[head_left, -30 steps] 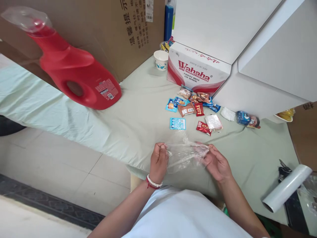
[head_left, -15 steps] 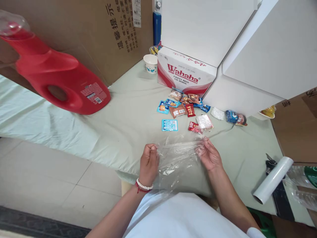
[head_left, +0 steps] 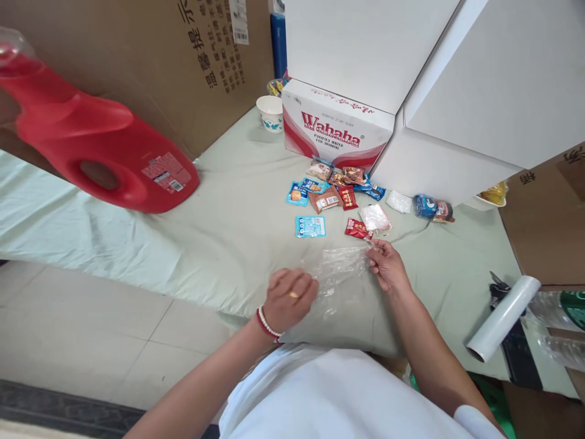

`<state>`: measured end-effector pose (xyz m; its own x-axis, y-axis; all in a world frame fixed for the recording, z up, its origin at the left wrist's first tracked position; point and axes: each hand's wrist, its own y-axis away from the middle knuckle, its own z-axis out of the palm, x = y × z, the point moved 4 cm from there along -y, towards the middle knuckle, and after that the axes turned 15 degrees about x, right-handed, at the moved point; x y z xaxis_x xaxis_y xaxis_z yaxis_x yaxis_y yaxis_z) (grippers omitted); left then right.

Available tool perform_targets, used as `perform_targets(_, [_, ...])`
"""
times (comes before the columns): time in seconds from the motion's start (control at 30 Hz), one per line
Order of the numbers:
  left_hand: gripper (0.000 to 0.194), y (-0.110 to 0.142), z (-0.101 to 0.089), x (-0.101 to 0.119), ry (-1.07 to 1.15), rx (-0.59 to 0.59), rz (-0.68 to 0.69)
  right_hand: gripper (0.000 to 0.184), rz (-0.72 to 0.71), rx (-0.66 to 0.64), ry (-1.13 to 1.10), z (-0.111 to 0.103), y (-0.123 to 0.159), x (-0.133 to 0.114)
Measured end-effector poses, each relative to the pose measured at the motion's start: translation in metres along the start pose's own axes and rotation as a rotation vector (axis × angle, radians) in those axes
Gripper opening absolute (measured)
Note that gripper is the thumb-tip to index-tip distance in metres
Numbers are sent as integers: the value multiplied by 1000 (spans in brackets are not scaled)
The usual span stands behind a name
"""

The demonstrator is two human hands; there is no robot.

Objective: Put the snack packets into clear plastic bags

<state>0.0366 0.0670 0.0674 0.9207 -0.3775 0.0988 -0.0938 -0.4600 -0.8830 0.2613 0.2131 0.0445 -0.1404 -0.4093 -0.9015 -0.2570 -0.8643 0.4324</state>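
Note:
A thin, crumpled clear plastic bag [head_left: 340,274] stretches between my two hands above the cloth. My left hand [head_left: 291,299], palm down with curled fingers, is closed at the bag's left side; its fingertips are hidden. My right hand [head_left: 386,265] pinches the bag's upper right corner between thumb and fingers. Just beyond that hand lie a red snack packet [head_left: 358,228] and a white-and-clear packet [head_left: 375,217]. A light-blue packet [head_left: 310,227] lies flat, farther left. Several more small snack packets, among them a brown packet [head_left: 325,200], sit behind in a loose cluster.
A red jug [head_left: 114,152] stands on the left of the green cloth [head_left: 219,225]. Behind the snacks are a Wahaha carton [head_left: 338,125], a paper cup [head_left: 270,114] and white boxes [head_left: 466,91]. At right lie a white roll [head_left: 503,320] and plastic bottles [head_left: 553,317].
My left hand has turned palm down and moved right, towards my right hand. The bag between them has drawn narrower. My right hand still pinches its corner.

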Motion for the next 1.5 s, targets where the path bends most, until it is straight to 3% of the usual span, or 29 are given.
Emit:
perform_targets(0.07, [25,5,13,3,128,-280,97,58,-17,3,36,0,0,1])
perform_targets(0.13, [26,8,24,-9,107,-456,-14,61,-53,11,91,-6,-3,2])
perform_targets(0.2, [32,8,33,-27,39,-529,-196,61,-102,18,182,-18,-7,3])
perform_targets(0.27, [38,8,38,-45,-25,-547,-345,56,-162,6,328,-36,-11,4])
perform_targets(0.33, [41,8,37,-58,-94,-494,-452,49,-292,3,543,-55,-12,1])
perform_targets(0.43, [37,11,27,-65,-139,-295,-515,50,-708,45,845,-69,3,-22])
perform_targets(0.5, [26,15,19,-60,-70,-205,-458,60,-981,-47,953,-56,20,-38])
perform_targets(0.57, [17,20,16,-47,105,-245,-319,54,-1104,-305,1014,-28,33,-45])
perform_targets(0.63, [17,24,16,-32,331,-376,-147,28,-1078,-577,1029,2,35,-43])
perform_targets(0.7, [20,25,19,-19,483,-510,6,18,-955,-696,965,25,23,-39])
perform_targets(0.8, [23,22,25,-12,453,-621,112,36,-652,-543,815,37,-19,-39])
perform_targets(0.87, [29,17,29,-16,343,-635,60,38,-514,-385,851,35,-48,-46])
perform_targets(0.93, [40,14,32,-23,225,-629,-71,27,-555,-228,1047,35,-70,-65])
perform_targets(1.0, [53,12,34,-30,135,-637,-188,22,-755,-128,1230,48,-80,-90])
perform_targets(1.07, [59,12,36,-32,84,-657,-248,31,-1019,-199,1292,77,-79,-108])
perform_targets(1.13, [57,12,38,-33,54,-676,-265,38,-1228,-405,1297,115,-71,-110])
perform_targets(1.23, [55,13,41,-32,29,-695,-263,54,-1332,-647,1378,165,-64,-91])
perform_targets(1.3, [55,13,42,-30,26,-700,-249,53,-1320,-694,1426,182,-65,-78])
perform_targets(1.4, [58,12,42,-27,27,-693,-243,37,-1298,-618,1430,174,-69,-78])
perform_targets(1.5, [63,11,42,-26,38,-693,-265,34,-1287,-468,1314,133,-64,-104])
